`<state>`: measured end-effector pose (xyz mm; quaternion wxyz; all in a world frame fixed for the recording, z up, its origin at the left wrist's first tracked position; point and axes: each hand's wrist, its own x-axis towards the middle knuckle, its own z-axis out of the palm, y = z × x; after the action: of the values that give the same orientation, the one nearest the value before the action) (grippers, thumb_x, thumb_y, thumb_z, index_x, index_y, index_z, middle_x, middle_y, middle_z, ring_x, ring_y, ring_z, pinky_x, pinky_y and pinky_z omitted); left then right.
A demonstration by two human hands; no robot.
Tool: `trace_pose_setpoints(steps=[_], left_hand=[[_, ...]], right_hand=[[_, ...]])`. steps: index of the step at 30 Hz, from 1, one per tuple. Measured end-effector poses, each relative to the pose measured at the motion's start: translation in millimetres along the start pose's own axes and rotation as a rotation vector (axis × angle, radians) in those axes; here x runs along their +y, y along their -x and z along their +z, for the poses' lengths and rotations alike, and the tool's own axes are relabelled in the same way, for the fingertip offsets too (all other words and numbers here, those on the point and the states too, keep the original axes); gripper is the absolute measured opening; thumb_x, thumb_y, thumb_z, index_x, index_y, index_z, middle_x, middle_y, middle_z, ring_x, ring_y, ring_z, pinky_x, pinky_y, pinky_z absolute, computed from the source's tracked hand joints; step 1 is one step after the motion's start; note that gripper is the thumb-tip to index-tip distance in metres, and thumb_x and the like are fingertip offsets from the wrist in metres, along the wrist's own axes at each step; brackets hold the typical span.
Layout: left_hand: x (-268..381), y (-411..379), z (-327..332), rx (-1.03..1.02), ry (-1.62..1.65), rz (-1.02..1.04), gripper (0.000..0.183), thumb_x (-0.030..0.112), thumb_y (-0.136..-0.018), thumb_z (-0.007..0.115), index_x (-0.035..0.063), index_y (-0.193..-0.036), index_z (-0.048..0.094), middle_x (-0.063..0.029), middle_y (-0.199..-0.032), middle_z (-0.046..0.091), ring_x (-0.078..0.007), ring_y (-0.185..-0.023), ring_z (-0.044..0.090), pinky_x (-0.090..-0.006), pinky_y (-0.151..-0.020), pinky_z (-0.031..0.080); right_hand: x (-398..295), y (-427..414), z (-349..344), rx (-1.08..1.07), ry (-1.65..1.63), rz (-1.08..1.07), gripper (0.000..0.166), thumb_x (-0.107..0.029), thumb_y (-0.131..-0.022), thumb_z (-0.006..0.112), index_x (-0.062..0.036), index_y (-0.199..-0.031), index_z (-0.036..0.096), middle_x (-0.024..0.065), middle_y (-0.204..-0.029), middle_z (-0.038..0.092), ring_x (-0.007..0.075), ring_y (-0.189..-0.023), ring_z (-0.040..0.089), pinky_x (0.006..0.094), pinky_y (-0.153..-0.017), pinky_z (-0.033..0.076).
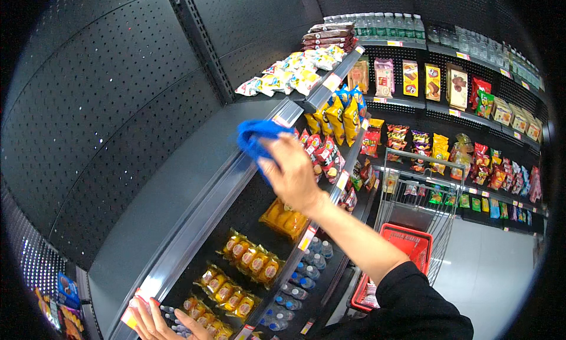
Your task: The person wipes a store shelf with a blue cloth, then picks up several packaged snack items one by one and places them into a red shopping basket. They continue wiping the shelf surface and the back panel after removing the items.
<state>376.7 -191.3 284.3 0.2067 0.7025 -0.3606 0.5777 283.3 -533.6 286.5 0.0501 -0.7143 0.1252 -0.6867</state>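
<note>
My right hand point(289, 169) grips a bunched blue cloth point(261, 141) against the front edge of the dark metal top shelf point(163, 194), near the joint with the neighbouring shelf. The hand and cloth are slightly blurred. At the bottom left, my left hand point(166, 322) rests with spread fingers on the front rail of the same shelf, by a price tag point(132, 313). A grey patterned item, possibly a glove, shows between its thumb and fingers; whether it is held cannot be told. Packs of small round cakes point(252, 258) lie on the shelf below.
A metal shopping cart point(420, 198) with red baskets point(404, 242) stands at the right. White snack bags point(292, 74) lie on the adjoining shelf, with yellow chip bags point(338, 116) below. Water bottles point(389, 26) line the back shelf. A pegboard panel point(110, 96) rises at the left.
</note>
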Motion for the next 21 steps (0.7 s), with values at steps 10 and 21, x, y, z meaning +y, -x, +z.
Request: trace_pose_setpoints(steps=[10,21], left_hand=[[-19.4,20.0,3.7,-0.169,-0.088,-0.033,0.046,0.016,-0.095,0.058,0.0025,-0.139,0.056,-0.0164,-0.148,0.055,-0.0358,-0.144,0.042,-0.0511,-0.121,0.02],[-24.5,19.8,-2.7,-0.186,0.062,-0.083,0.052,0.02,-0.085,0.069,0.0048,-0.134,0.06,-0.0161,-0.143,0.057,-0.035,-0.138,0.047,-0.0501,-0.119,0.02]], right_hand=[[70.1,-26.8,-13.1,0.05,0.144,0.174,0.026,-0.012,-0.096,0.061,-0.0014,-0.119,0.064,0.0239,-0.106,0.067,0.0447,-0.1,0.064,0.0481,-0.086,0.052],[-92.7,26.7,1.9,-0.174,-0.078,0.122,0.027,-0.01,-0.097,0.06,0.0026,-0.121,0.064,0.0246,-0.116,0.065,0.0465,-0.109,0.059,0.0504,-0.096,0.045]])
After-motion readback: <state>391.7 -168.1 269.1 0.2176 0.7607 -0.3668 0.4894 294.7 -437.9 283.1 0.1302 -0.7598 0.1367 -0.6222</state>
